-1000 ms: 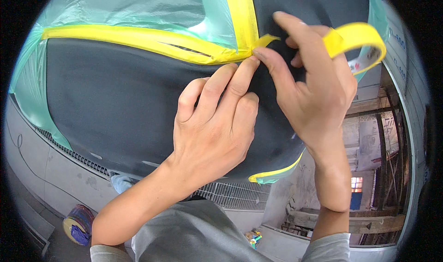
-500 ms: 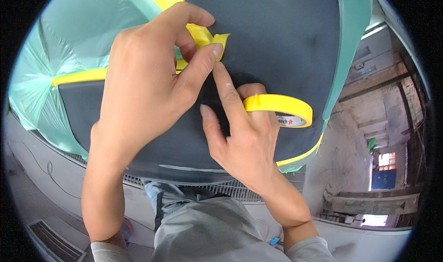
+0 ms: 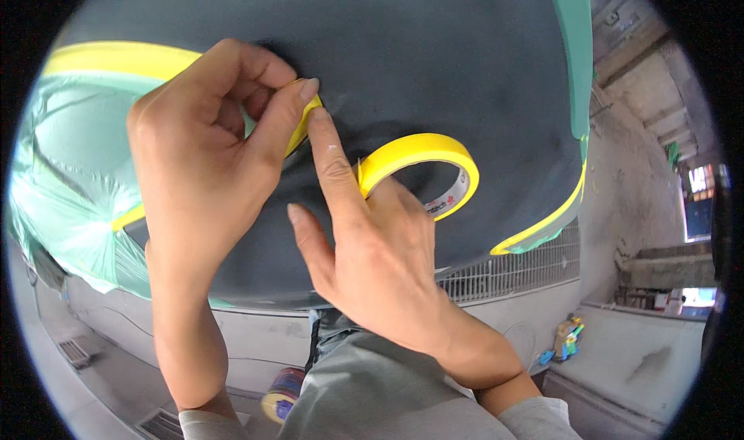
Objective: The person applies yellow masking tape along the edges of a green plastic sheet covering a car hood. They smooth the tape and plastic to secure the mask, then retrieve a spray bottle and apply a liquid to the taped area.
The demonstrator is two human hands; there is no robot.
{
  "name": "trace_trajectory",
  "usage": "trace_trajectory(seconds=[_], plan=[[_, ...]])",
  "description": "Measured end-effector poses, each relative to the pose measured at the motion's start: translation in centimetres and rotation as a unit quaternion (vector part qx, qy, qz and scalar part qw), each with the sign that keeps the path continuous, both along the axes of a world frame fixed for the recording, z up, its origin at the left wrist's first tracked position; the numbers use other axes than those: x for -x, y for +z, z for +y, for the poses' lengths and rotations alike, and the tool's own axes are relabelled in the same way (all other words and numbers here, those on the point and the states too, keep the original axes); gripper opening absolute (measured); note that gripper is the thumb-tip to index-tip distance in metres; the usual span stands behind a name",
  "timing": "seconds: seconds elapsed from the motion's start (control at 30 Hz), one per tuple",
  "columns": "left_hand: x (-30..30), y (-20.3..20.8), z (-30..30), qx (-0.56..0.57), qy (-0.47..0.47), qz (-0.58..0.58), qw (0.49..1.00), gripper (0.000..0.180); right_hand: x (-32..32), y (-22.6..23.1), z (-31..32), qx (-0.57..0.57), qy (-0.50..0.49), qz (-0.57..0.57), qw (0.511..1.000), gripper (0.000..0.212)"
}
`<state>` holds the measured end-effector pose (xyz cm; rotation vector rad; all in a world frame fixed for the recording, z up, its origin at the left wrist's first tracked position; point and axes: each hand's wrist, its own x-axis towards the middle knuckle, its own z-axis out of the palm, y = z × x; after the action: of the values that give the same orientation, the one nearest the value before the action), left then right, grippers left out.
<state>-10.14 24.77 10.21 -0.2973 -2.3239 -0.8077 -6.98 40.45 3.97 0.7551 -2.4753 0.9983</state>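
Observation:
My left hand (image 3: 205,142) is closed in a pinch, thumb and forefinger on a piece of yellow masking tape (image 3: 299,135) at the corner of a green plastic sheet (image 3: 77,118). Just beside that thumb, the outstretched forefinger of my right hand (image 3: 380,242) touches the same tape. A roll of yellow masking tape (image 3: 422,147) hangs on the curled fingers of my right hand, its pale core showing. Below both hands lies a dark grey, curved vehicle panel (image 3: 457,60). My left hand hides part of the taped edge.
More yellow tape (image 3: 124,56) borders the green sheet at the left. Another green strip (image 3: 572,60) runs down the panel's right side, with yellow tape (image 3: 542,221) at its lower corner. A floor grating (image 3: 511,269) and a round container (image 3: 280,393) are below.
The view has shifted over the panel. The loose upright tape flap no longer shows; my left fingers have closed in on the tape. My right forefinger stays by the left thumb, and the roll has tilted.

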Motion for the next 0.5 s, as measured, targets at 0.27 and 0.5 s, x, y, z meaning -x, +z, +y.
trace_trajectory(seconds=[0.27,0.5], plan=[[-0.2,0.9,-0.5,-0.003,-0.018,-0.045,0.999,0.012,-1.5,0.0,-3.3,0.179,0.013,-0.104,0.978,0.09],[0.0,0.8,-1.2,-0.044,-0.057,-0.075,0.995,0.012,-2.1,-0.5,-4.4,0.231,-0.017,-0.115,0.966,0.089]])
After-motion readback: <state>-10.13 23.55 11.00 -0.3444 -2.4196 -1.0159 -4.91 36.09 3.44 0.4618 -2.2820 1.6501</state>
